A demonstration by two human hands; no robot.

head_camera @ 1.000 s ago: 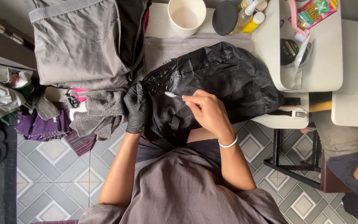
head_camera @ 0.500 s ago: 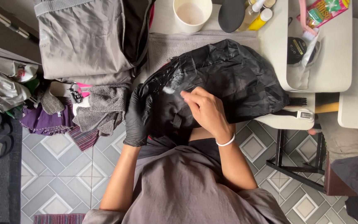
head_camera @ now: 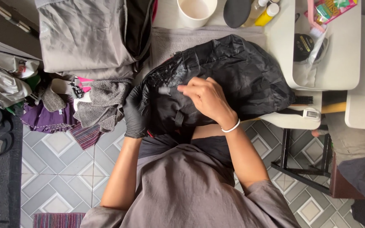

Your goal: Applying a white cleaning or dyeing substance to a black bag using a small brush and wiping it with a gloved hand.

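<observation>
Black bag lies crumpled on the white table edge. Gloved left hand is clamped on its left side; bare right hand pinches a small white tool against the fabric. Likely soft, light, slippery; grip seams or straps. Count: one bag, one white cup, two bottles.

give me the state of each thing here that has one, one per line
black bag: crumpled, lying on the table, foamy white smears near its left end
left hand: in a black glove, gripping the bag's left edge
right hand: bare, pressing a small pale tool onto the bag
white cup: upright, empty
yellow-capped bottle: capped
grey towel: bunched up
</observation>
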